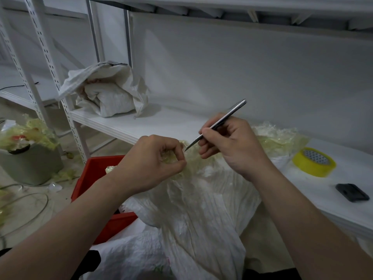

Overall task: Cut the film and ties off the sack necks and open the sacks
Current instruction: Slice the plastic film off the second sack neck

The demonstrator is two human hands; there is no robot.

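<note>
1. Your left hand [155, 160] has its fingers curled, and it pinches a bunch of the yellowish film [193, 158] at the neck of the white sack [201, 209]. The sack stands right in front of you, with its neck near the front edge of the shelf [161, 122].
2. Pull this bunch away from the sack cloth, so that the film becomes tight.
3. Your right hand [228, 146] grips the thin metal knife [214, 128] like a pen, with the fingers closed around it. The blade tip is just beside the left fingertips, at the film.
4. I think the danger is here: make the cut go away from the left fingers, never toward them.
5. Hold the blade shallow, so that it slices only the film and not the woven cloth under it.
6. No tie is visible under the film, so feel for it before you cut deeper.
7. The loose pieces can go into the red crate [94, 168] beside the sack.
</note>
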